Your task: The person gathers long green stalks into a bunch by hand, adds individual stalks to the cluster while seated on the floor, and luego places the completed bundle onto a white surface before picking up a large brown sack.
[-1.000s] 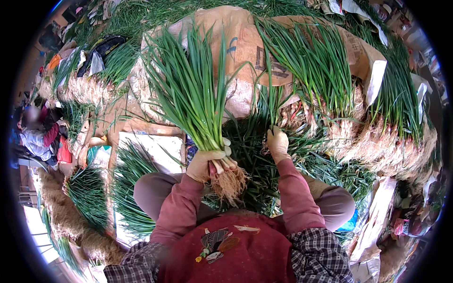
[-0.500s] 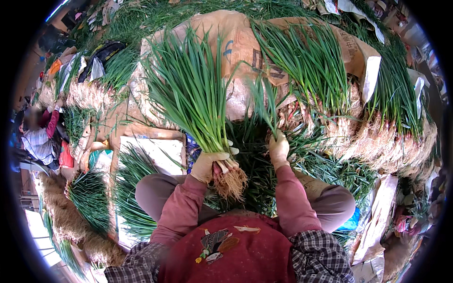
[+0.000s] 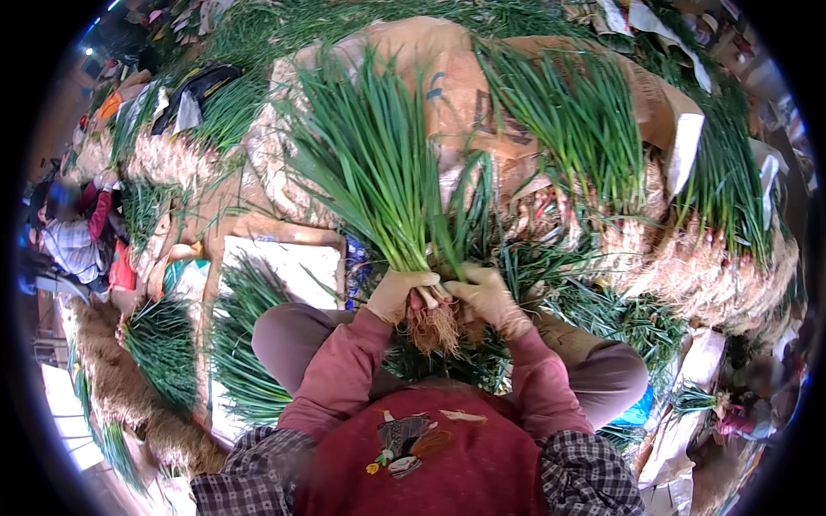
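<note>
My left hand (image 3: 403,292), in a pale glove, is closed round the base of a thick bunch of spring onions (image 3: 379,172). Their long green leaves fan up and away, and the pale roots (image 3: 434,328) hang below my fingers. Against the right side of that base, my gloved right hand (image 3: 486,297) is closed on a few spring onions (image 3: 447,245), whose leaves rise beside the bunch. Its fingertips are partly hidden. Both hands meet above my crossed legs, over loose green leaves (image 3: 508,353).
Ahead stands a brown sack-covered heap (image 3: 452,69), with bunches of spring onions (image 3: 576,120) and their roots (image 3: 645,249) at its right. A white board (image 3: 292,268) carries more spring onions (image 3: 245,344) at left. Co-workers sit far left (image 3: 73,241) and far right (image 3: 757,404).
My right hand has moved left and nearer, bringing its few spring onions against the bunch. My left hand has shifted slightly right with the bunch.
</note>
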`<act>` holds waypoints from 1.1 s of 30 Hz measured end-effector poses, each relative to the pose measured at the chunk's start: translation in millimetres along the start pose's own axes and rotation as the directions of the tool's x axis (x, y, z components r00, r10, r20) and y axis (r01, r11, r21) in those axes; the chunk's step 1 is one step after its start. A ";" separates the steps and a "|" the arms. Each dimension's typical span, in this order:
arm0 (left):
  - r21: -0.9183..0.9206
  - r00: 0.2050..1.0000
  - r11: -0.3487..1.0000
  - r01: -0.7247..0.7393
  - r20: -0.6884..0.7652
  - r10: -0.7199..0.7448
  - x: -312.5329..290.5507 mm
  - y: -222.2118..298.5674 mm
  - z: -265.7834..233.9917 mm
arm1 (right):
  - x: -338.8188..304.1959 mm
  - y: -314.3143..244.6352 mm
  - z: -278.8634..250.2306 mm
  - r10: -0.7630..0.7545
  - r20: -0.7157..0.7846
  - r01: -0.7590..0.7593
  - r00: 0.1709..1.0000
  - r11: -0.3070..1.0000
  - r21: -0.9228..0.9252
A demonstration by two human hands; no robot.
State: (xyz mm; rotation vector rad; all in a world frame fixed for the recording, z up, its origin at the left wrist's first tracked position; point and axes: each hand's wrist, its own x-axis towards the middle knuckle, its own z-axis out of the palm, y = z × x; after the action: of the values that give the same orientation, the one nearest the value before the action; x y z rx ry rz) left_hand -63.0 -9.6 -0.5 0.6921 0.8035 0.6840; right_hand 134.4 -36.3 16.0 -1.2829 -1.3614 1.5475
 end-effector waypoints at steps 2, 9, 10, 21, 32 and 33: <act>0.044 0.997 0.998 0.048 -0.068 -0.045 0.9 4.8 7.7 | 4.1 -7.1 12.2 0.225 -0.077 -0.210 0.971 0.963 0.168; -0.132 0.990 0.983 -0.126 -0.075 0.117 -2.7 12.2 26.6 | -21.4 -56.7 -24.9 0.252 -0.198 -0.270 0.947 0.960 -0.072; -0.146 0.988 0.978 -0.146 -0.064 0.138 -3.0 11.0 24.9 | -35.4 -72.6 -40.6 0.026 -0.307 -0.044 0.951 0.998 -0.053; -0.256 0.993 0.961 -0.107 0.026 0.118 5.0 5.6 15.5 | -106.9 -261.0 -136.8 -0.604 -0.752 0.401 0.265 0.778 -0.484; -0.208 0.983 0.962 -0.179 0.007 0.185 -15.4 24.3 20.4 | 154.9 -81.6 -116.6 -0.088 -0.290 -0.044 0.953 0.906 -0.420; -0.216 0.976 0.953 -0.214 -0.002 0.219 -18.7 24.7 20.2 | 151.8 -84.9 -98.8 0.000 -0.304 -0.199 0.953 0.756 -0.624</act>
State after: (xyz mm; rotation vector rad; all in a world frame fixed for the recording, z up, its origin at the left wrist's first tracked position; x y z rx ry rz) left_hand -62.9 -15.0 36.1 0.5932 0.6264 0.9462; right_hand 180.0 151.2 68.8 -1.9427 -1.7250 0.8937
